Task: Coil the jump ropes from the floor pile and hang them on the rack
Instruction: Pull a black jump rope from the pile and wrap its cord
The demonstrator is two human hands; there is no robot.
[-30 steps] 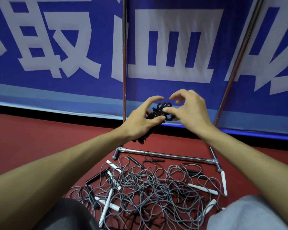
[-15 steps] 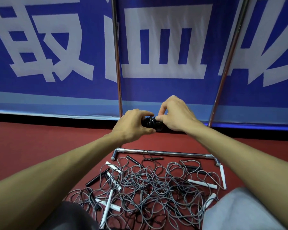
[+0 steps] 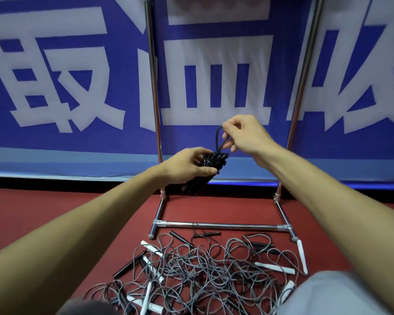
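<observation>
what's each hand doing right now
left hand: grips the coiled black jump rope.
right hand: pinches a loop sticking up from it.

The rack (image 3: pixel 154 87) has its uprights cut off by the top edge, the floor pile (image 3: pixel 203 269) runs under the bottom edge and a grey knee (image 3: pixel 323 294), and the left hand (image 3: pixel 187 165) covers much of the coiled black rope (image 3: pixel 214 159).

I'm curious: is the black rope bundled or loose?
Bundled: black rope coiled tight in left hand; right hand pinches one loop.

Black coiled rope (image 3: pixel 214 159) midair, tangled grey pile (image 3: pixel 203 269) on floor before rack (image 3: pixel 237 226)
</observation>
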